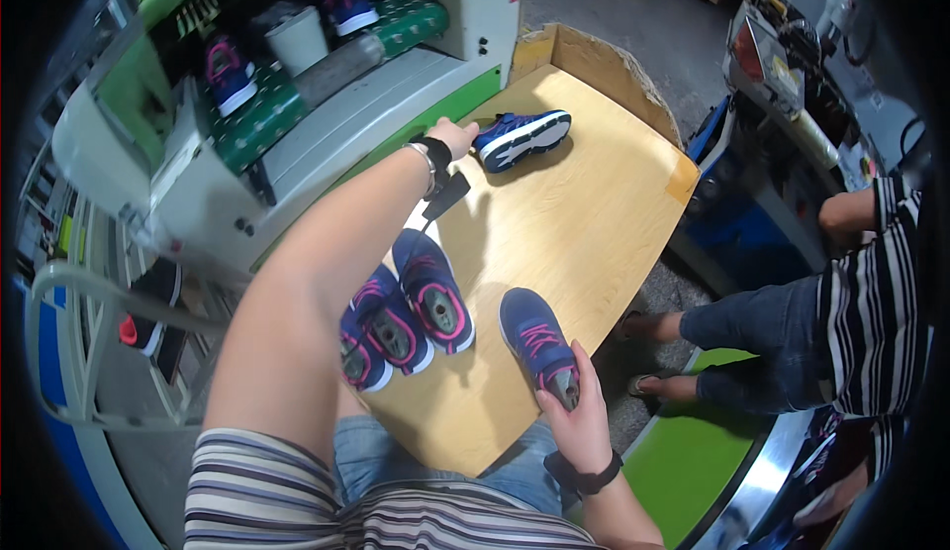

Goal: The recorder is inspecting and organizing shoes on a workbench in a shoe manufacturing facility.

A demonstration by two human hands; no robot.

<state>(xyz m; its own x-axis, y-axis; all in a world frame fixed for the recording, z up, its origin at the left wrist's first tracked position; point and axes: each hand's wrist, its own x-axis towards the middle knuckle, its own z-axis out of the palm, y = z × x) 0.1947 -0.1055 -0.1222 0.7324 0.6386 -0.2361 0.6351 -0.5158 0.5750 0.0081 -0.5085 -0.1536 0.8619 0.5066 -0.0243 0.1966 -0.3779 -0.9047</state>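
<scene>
My right hand [579, 419] grips a navy shoe [535, 337] with pink laces by its heel end, toe pointing away from me, over the near right of the wooden table [584, 223]. At the far edge, my left hand [454, 140] is closed beside a navy shoe [522, 140] tipped on its side, its white and navy sole showing. The fingertips are partly hidden, so what they hold is unclear. A dark tag [447, 197] hangs from that wrist. Several navy shoes with pink collars, among them this one [433, 293], stand together under my left forearm.
Beyond the table's left side is a white and green machine [396, 85] with two shoes on a green patterned roller [259, 119]. A torn cardboard edge [614, 70] borders the far end. On the right a person in a striped shirt [871, 312] stands beside another machine [772, 184].
</scene>
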